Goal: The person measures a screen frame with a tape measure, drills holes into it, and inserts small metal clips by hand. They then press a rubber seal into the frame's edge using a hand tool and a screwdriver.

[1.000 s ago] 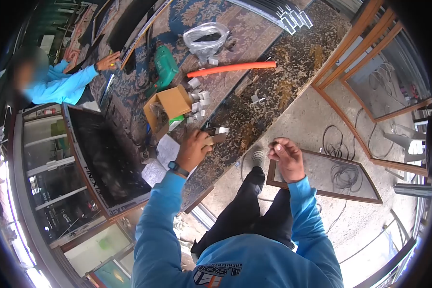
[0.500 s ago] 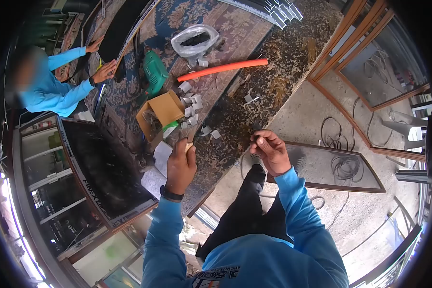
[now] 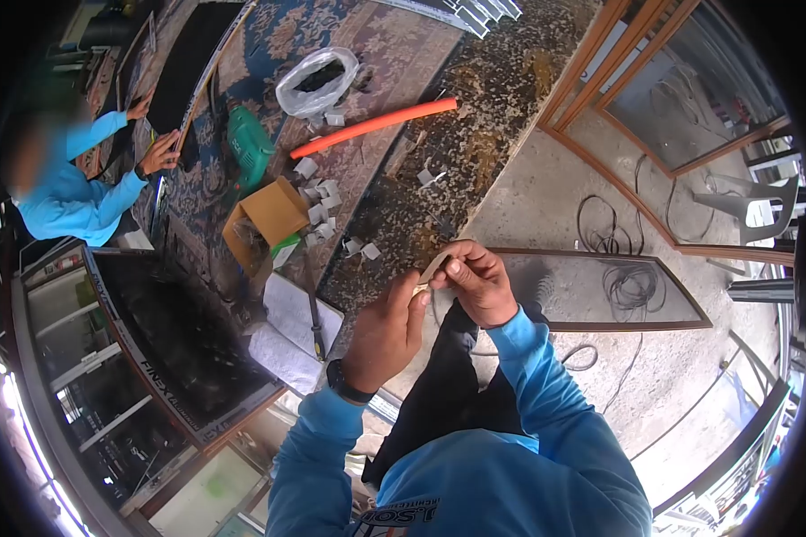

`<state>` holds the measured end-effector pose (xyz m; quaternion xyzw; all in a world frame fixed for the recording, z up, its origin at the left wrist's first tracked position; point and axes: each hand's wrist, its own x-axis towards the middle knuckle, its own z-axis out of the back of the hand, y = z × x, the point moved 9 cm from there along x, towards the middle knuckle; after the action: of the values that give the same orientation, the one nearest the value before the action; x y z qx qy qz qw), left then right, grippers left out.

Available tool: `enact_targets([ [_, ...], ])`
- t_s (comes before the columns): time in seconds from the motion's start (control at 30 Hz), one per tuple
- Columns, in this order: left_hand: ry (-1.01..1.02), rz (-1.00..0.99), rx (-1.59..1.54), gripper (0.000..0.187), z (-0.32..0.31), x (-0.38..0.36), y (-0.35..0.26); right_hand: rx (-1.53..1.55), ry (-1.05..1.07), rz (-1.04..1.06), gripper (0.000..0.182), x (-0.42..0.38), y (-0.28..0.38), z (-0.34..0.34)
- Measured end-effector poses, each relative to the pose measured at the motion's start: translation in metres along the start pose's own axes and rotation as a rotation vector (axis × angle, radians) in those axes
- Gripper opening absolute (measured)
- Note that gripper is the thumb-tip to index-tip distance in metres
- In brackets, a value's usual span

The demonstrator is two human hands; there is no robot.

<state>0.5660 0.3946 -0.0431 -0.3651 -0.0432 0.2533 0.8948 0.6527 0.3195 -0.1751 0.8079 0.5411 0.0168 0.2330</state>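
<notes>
Between my two hands is a small tan piece (image 3: 433, 268), too small to identify. My left hand (image 3: 385, 331) pinches its near end, with a dark band on the wrist. My right hand (image 3: 476, 285) has its fingers closed at the other end, close against the left fingertips. Beyond them, small grey-white brackets (image 3: 320, 210) lie beside an open cardboard box (image 3: 273, 212). An open notebook (image 3: 294, 327) with a screwdriver (image 3: 317, 331) across it is to the left of my left hand.
A green power tool (image 3: 249, 146), an orange tube (image 3: 373, 127) and a plastic bag (image 3: 317, 82) lie farther back. A co-worker in blue (image 3: 81, 192) stands at the left. A framed panel (image 3: 600, 291) and coiled cables (image 3: 604, 228) lie on the floor at right.
My hands have come together at the small tan piece, which was in my left hand alone. The view has shifted, and the notebook and screwdriver show more fully.
</notes>
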Motion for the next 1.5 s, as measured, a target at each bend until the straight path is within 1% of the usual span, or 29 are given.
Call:
enact_targets([
  [0.1,-0.003,-0.055,0.024,0.030,0.000,0.003,-0.008,-0.017,0.014,0.032,0.022,0.000,0.004,0.000],
  [0.3,0.043,-0.007,0.071,0.033,-0.002,0.006,-0.010,-0.071,-0.005,0.048,0.021,-0.002,0.009,0.004],
  [0.7,0.055,-0.035,0.081,0.032,0.000,0.008,-0.017,-0.064,0.023,0.054,0.022,-0.005,0.016,-0.001],
  [0.8,0.013,-0.105,0.093,0.029,0.002,0.009,-0.021,-0.047,0.009,0.049,0.022,-0.005,0.016,-0.002],
  [0.9,0.005,-0.109,0.097,0.028,0.002,0.010,-0.021,-0.055,-0.017,0.050,0.022,-0.006,0.014,0.002],
  [1.0,-0.003,-0.071,0.018,0.026,-0.002,0.010,-0.014,-0.074,0.003,0.061,0.020,-0.005,0.016,0.001],
  [1.1,0.054,-0.009,-0.188,0.023,-0.004,0.009,-0.012,-0.119,0.036,0.079,0.018,-0.006,0.025,-0.003],
  [1.2,0.193,0.134,-0.278,0.020,-0.014,0.006,0.000,-0.156,0.087,0.087,0.017,-0.007,0.025,0.000],
  [1.3,0.354,0.362,-0.571,0.022,-0.027,0.000,0.010,-0.123,0.126,0.073,0.015,-0.006,0.025,-0.001],
  [1.4,0.438,0.648,-1.056,0.023,-0.035,-0.004,-0.001,-0.027,0.148,0.058,0.017,-0.003,0.022,-0.003],
  [1.5,0.262,0.534,-0.933,0.020,-0.023,0.003,-0.005,0.080,0.148,0.049,0.019,0.000,0.021,-0.011],
])
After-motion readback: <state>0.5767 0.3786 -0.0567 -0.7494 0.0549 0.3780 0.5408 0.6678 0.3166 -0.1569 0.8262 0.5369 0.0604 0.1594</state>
